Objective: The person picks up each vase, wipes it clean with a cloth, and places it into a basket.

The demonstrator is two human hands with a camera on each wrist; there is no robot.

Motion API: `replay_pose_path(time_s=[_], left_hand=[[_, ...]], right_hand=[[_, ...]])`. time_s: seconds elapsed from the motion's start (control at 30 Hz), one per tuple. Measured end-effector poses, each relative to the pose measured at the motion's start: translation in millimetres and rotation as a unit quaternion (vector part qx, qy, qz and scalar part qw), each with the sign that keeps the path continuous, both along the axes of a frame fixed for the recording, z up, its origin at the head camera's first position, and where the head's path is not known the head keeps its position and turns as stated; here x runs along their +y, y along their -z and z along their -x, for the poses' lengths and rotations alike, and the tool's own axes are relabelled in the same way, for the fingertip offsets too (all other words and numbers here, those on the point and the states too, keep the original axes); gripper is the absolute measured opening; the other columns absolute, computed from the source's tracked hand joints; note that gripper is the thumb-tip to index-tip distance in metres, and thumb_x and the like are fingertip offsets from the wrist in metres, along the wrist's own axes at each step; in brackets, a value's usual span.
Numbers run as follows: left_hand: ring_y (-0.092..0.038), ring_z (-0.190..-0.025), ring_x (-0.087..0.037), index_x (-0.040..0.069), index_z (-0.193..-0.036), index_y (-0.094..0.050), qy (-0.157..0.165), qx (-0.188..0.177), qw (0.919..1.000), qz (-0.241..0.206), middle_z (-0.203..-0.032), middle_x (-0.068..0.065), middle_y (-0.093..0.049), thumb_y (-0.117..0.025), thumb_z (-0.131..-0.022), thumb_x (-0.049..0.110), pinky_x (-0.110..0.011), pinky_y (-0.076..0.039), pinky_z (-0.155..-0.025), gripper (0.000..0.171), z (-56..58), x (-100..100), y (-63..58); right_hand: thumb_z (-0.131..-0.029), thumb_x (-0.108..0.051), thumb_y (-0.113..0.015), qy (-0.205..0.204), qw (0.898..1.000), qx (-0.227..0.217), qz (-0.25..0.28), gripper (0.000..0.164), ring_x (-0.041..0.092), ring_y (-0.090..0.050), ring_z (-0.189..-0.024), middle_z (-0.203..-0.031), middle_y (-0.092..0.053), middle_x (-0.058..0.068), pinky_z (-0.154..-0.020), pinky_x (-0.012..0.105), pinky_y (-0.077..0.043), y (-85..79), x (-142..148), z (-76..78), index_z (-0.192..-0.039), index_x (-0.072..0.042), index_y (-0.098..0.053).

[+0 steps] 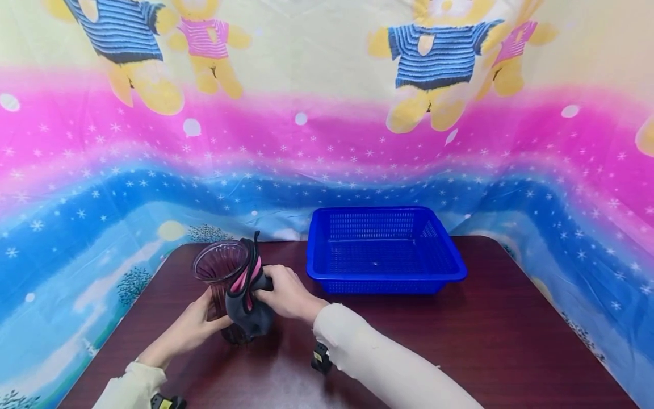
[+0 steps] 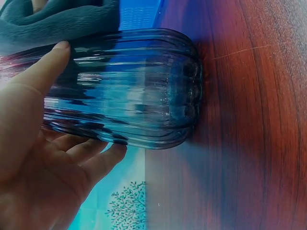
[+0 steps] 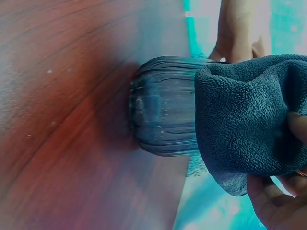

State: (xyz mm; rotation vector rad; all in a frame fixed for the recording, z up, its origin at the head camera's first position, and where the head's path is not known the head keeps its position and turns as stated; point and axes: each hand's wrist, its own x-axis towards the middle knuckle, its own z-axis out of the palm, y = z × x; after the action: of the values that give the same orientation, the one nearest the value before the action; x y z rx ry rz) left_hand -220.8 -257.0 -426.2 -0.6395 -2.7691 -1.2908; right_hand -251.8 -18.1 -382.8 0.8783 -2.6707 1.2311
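A ribbed, purple-tinted glass vase (image 1: pixel 218 262) with a flared rim is upright at the left of the table; whether its base touches the tabletop I cannot tell. My left hand (image 1: pixel 191 326) grips its side, thumb on one face and fingers round the other, as the left wrist view shows on the clear glass vase (image 2: pixel 144 91). My right hand (image 1: pixel 286 292) holds a grey cloth (image 1: pixel 251 318) with pink and black parts against the vase's right side. In the right wrist view the fluffy cloth (image 3: pixel 240 115) hides the vase's upper part.
A blue plastic basket (image 1: pixel 383 287) with mesh walls stands at the back of the table, right of the vase. The dark red-brown wooden table (image 1: pixel 460 346) has rounded far corners. Behind it hangs a printed curtain (image 1: pixel 306 147) with bears and snowflakes.
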Motion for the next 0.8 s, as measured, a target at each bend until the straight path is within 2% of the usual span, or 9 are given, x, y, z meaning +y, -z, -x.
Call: replay_pose_path(time_s=[0.13, 0.2, 0.23, 0.37, 0.4, 0.53, 0.6, 0.67, 0.8], left_hand=[[-0.061, -0.118, 0.000, 0.000, -0.153, -0.027, 0.007, 0.000, 1.0000, -0.005, -0.140, -0.027, -0.058, -0.072, -0.095, 0.021, -0.016, -0.054, -0.091, 0.077, 0.7, -1, 0.1], [-0.060, -0.117, 0.003, 0.000, -0.153, -0.027, 0.008, -0.002, 0.9999, -0.008, -0.140, -0.028, -0.057, -0.072, -0.094, 0.020, -0.016, -0.054, -0.092, 0.077, 1.0, -1, 0.3], [-0.062, -0.117, -0.001, 0.000, -0.153, -0.027, 0.008, -0.003, 0.9999, -0.009, -0.140, -0.028, -0.057, -0.072, -0.094, 0.020, -0.016, -0.054, -0.092, 0.077, 1.0, -1, 0.2], [-0.066, -0.121, -0.029, -0.001, -0.153, -0.027, 0.003, -0.001, 1.0000, -0.003, -0.140, -0.028, -0.058, -0.072, -0.094, 0.020, -0.019, -0.056, -0.092, 0.077, 1.0, 0, 0.0], [-0.066, -0.121, -0.031, -0.001, -0.152, -0.028, 0.002, 0.001, 1.0000, 0.000, -0.139, -0.028, -0.059, -0.073, -0.094, 0.020, -0.019, -0.056, -0.091, 0.076, 1.1, 0, 0.0], [-0.066, -0.118, -0.013, -0.002, -0.151, -0.030, 0.001, 0.006, 1.0000, -0.002, -0.138, -0.028, -0.059, -0.073, -0.094, 0.019, -0.019, -0.056, -0.092, 0.075, 1.1, 0, 0.5], [-0.064, -0.118, -0.009, -0.001, -0.151, -0.030, 0.000, 0.008, 1.0000, -0.003, -0.138, -0.028, -0.059, -0.073, -0.094, 0.019, -0.018, -0.055, -0.092, 0.075, 1.0, 0, 0.5], [-0.065, -0.119, -0.015, -0.002, -0.152, -0.029, 0.000, 0.009, 1.0000, -0.003, -0.139, -0.029, -0.059, -0.073, -0.094, 0.019, -0.019, -0.056, -0.093, 0.076, 0.9, 0, 0.5], [-0.063, -0.123, -0.039, -0.003, -0.153, -0.026, -0.003, 0.006, 1.0000, 0.004, -0.142, -0.031, -0.056, -0.073, -0.094, 0.019, -0.025, -0.057, -0.095, 0.078, 0.4, 1, 0.0]], right_hand=[[-0.091, -0.016, -0.074, -0.003, 1.000, -0.002, -0.001, 0.008, 0.002, -0.058, -0.076, -0.084, -0.071, -0.005, -0.068, 0.015, -0.048, -6.5, 0, -0.9, -0.098, -0.012, -0.073], [-0.091, -0.016, -0.074, -0.004, 1.000, -0.005, -0.002, 0.008, 0.002, -0.058, -0.075, -0.084, -0.071, -0.004, -0.068, 0.015, -0.048, -7.8, 0, -1.3, -0.098, -0.012, -0.073], [-0.091, -0.016, -0.074, -0.004, 1.000, -0.007, -0.001, 0.009, 0.002, -0.058, -0.075, -0.084, -0.071, -0.004, -0.067, 0.015, -0.049, -7.8, 0, -1.4, -0.098, -0.011, -0.073], [-0.091, -0.017, -0.074, 0.000, 1.000, -0.006, -0.004, 0.009, 0.002, -0.059, -0.076, -0.085, -0.072, -0.003, -0.068, 0.015, -0.049, -6.5, 0, -2.0, -0.098, -0.011, -0.073], [-0.090, -0.017, -0.075, 0.001, 1.000, -0.004, -0.006, 0.009, 0.002, -0.059, -0.076, -0.085, -0.072, -0.003, -0.068, 0.015, -0.049, -5.9, 0, -1.9, -0.097, -0.012, -0.073], [-0.089, -0.018, -0.076, 0.005, 1.000, 0.012, -0.016, 0.009, 0.002, -0.059, -0.077, -0.085, -0.072, -0.004, -0.068, 0.015, -0.048, -1.8, -1, -1.4, -0.095, -0.012, -0.073], [-0.089, -0.018, -0.076, 0.006, 1.000, 0.018, -0.020, 0.009, 0.002, -0.059, -0.076, -0.084, -0.072, -0.004, -0.068, 0.015, -0.047, 1.1, -1, -0.8, -0.095, -0.012, -0.072], [-0.088, -0.017, -0.077, 0.007, 1.000, 0.020, -0.021, 0.009, 0.003, -0.059, -0.076, -0.084, -0.071, -0.004, -0.067, 0.016, -0.047, 4.3, -1, -0.5, -0.094, -0.012, -0.072], [-0.088, -0.017, -0.077, 0.011, 1.000, 0.013, -0.024, 0.009, 0.004, -0.057, -0.073, -0.081, -0.069, -0.005, -0.065, 0.016, -0.045, 12.1, 0, -0.3, -0.093, -0.012, -0.072]])
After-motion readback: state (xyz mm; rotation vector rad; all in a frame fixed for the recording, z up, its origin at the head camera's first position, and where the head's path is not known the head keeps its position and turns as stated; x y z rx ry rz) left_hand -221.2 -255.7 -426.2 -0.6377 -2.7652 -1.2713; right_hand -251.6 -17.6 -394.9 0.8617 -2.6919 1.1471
